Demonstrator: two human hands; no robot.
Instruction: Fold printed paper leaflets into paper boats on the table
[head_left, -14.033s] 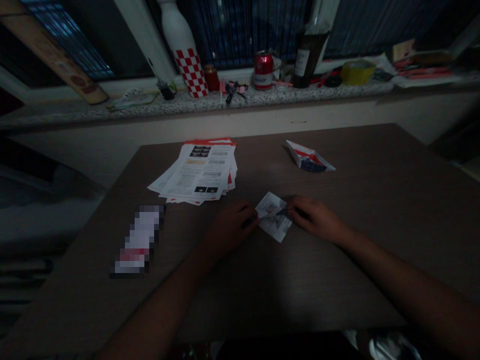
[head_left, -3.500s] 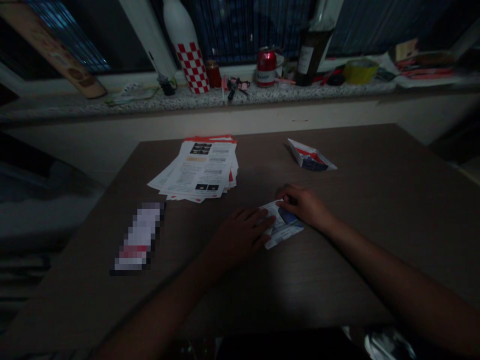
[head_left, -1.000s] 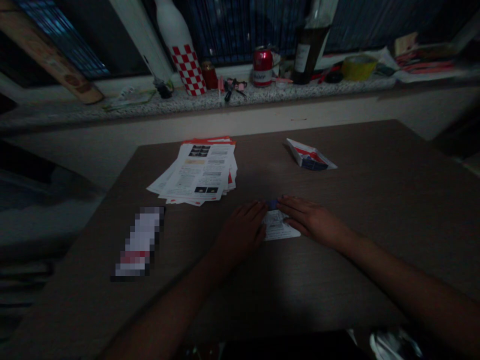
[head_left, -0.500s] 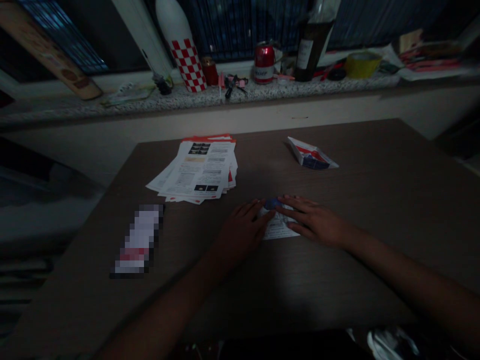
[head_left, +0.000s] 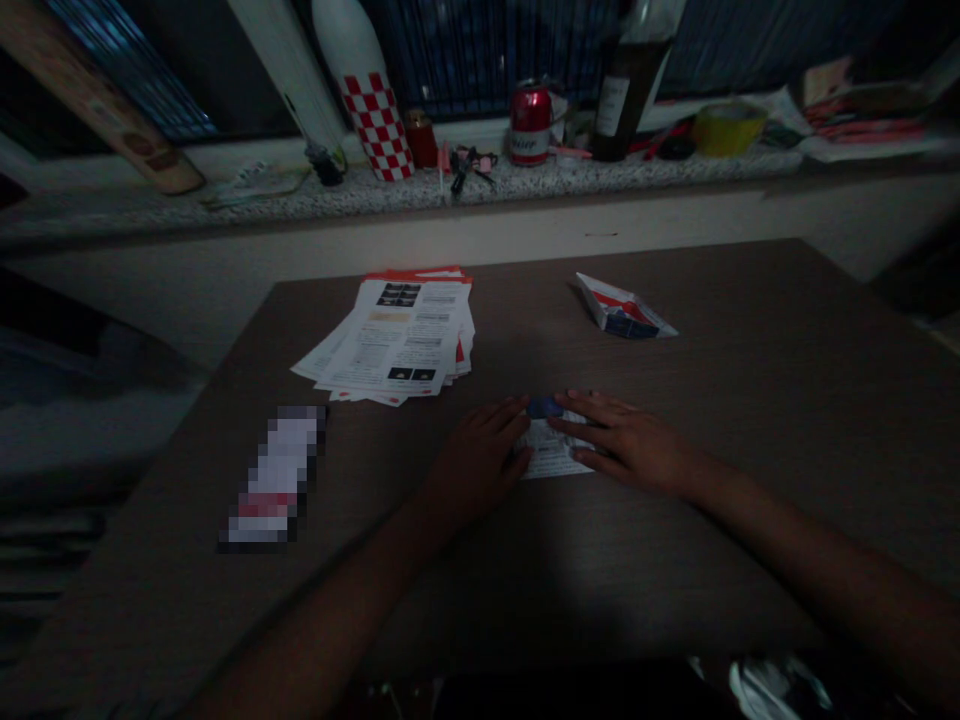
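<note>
A small folded sheet of printed paper (head_left: 553, 458), white with a dark blue patch along its far edge, lies flat on the dark wooden table (head_left: 645, 570). My left hand (head_left: 484, 455) rests on its left side, with fingers stretched out and fingertips on the paper. From the right, my right hand (head_left: 626, 440) lies on the same paper, its fingers spread and flat. Both hands cover the sheet's side edges. Farther back stands a folded paper boat-like shape (head_left: 628, 312) in white, red and blue.
A stack of printed sheets (head_left: 397, 340) lies at the back left. Nearer, a blurred-out phone (head_left: 277, 475) lies on the table. Along the stone windowsill (head_left: 540, 185) stand a checkered bottle (head_left: 379, 125), a red can (head_left: 529, 125), a dark bottle (head_left: 619, 105) and a yellow tape roll (head_left: 727, 130).
My left thumb has drawn back to the left and nearer, uncovering more of the paper. My right hand has barely moved, and the paper stays in place.
</note>
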